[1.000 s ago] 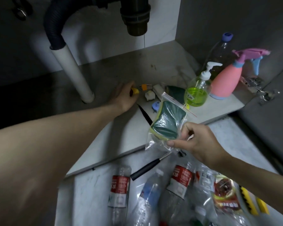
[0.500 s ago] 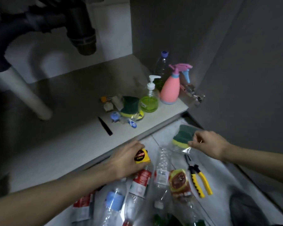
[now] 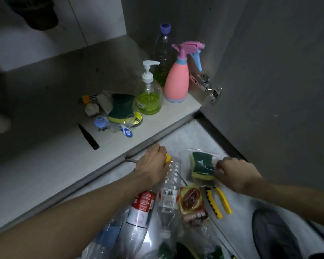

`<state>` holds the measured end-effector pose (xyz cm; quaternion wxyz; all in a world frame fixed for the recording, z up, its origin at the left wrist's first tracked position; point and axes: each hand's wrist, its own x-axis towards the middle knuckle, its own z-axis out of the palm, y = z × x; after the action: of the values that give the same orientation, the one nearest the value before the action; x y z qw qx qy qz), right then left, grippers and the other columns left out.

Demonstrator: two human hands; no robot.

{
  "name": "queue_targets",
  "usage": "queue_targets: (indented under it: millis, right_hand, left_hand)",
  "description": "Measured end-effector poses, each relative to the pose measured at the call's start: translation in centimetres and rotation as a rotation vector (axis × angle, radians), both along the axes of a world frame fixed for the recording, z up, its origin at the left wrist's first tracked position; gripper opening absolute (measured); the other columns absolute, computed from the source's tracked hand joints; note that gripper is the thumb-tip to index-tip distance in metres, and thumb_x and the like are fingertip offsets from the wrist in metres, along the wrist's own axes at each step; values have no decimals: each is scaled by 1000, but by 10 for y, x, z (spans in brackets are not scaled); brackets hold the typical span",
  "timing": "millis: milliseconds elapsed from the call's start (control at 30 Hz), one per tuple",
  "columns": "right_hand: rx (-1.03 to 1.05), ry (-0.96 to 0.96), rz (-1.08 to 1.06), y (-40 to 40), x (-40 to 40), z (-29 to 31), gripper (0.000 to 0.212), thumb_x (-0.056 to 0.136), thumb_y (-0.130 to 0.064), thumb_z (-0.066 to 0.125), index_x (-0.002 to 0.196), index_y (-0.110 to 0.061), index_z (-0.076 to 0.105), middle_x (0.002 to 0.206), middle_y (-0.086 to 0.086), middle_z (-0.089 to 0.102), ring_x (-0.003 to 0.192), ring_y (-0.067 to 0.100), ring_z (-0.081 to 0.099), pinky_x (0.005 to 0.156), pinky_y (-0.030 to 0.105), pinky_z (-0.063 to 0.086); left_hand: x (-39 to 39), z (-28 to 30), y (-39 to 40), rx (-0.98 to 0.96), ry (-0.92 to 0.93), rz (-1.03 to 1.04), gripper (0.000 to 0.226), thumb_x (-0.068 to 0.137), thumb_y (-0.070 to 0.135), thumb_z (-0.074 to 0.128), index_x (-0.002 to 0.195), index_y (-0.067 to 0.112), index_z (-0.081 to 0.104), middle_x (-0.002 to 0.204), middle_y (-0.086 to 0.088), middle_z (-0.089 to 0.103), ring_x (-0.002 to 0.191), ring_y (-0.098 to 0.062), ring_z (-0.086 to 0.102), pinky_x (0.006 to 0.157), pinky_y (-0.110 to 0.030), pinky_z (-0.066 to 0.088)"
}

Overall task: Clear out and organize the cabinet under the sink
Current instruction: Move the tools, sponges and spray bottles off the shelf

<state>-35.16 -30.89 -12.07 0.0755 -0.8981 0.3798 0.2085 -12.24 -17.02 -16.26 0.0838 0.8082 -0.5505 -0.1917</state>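
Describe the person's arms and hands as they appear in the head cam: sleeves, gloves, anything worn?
Both forearms are bare right up to the frame edge, with no sleeves in view. The left hand and the right hand have no gloves. No watch, band or ring shows on either wrist or on the visible fingers, though the light is dim. No cables or markings.

1. 2 hands: left hand (image 3: 153, 162), right hand (image 3: 236, 171).
2. 2 sponges visible: bagged sponge (image 3: 202, 165), shelf sponge (image 3: 122, 107).
3. 3 upright bottles: pump btl (image 3: 149, 94), spray btl (image 3: 177, 81), clear btl (image 3: 163, 53).
4. 1 pr pliers (image 3: 218, 201).
5. 1 knife (image 3: 88, 137).
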Motion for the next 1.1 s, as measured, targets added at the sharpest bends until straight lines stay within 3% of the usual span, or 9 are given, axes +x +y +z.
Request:
queue_targets:
  millis: [167,333,467,567,667,733,800,967,1100]
  right_hand:
    - [-169,106,363,-5,40,23,44,100,-50,30,89,-22,61,97,2,66,79,25,63,61,31,41]
    - [-56,-274,147,-8,107,70,48,99,-48,36,66,-14,47,71,5,55,70,31,54,65,36,45]
    - [-27,-597,13,-8,163,102,34,93,-41,47,74,-16,60,74,8,62,74,35,58,64,38,45]
    - [-11,-745,-110,-7,195,106,13,87,-37,56,88,-24,58,86,2,64,79,32,58,66,36,43]
    - [43,-888,-183,-6,216,100,28,87,-36,66,110,-25,54,107,-2,62,95,24,58,72,32,38]
    - [39,-960,-191,-7,225,97,46,87,-36,71,125,-18,52,120,2,58,108,22,56,78,31,39]
    - [39,-972,-184,-9,234,95,51,86,-35,73,129,-15,54,123,7,57,115,26,54,82,32,41]
    - [204,-980,-239,-14,250,93,38,86,-38,73,117,-18,68,112,9,69,108,31,62,88,44,52]
    - [243,-1045,-290,-21,250,90,42,82,-36,79,117,-17,67,109,0,71,97,18,64,83,32,50]
  left_hand:
    - [8,8,11,14,14,-65,42,99,38,45,136,19,42,135,-3,44,122,-23,47,92,-40,47]
    - [27,50,19,-80,-3,-59,21,93,33,43,109,27,55,111,4,62,95,-22,61,68,-33,41]
    - [64,97,27,-270,-124,-22,23,91,40,38,90,26,57,92,8,64,80,-19,63,63,-33,47]
    - [97,116,27,-372,-228,66,14,89,40,46,92,28,53,94,8,57,86,-19,58,60,-32,39]
    - [121,116,20,-330,-263,202,31,86,47,52,109,26,51,115,2,49,109,-20,49,70,-35,43]
    - [126,112,14,-210,-261,250,55,84,60,53,127,27,47,133,-3,43,127,-25,41,87,-42,48]
    - [126,107,7,-99,-253,250,71,80,72,54,136,30,43,146,-7,34,139,-30,30,102,-48,42]
    - [122,100,-7,-34,-208,303,64,77,76,53,123,31,51,150,-5,29,138,-31,28,101,-49,38]
    - [123,98,-15,-33,-220,352,61,75,72,59,117,28,54,144,-8,32,132,-33,33,99,-47,39]
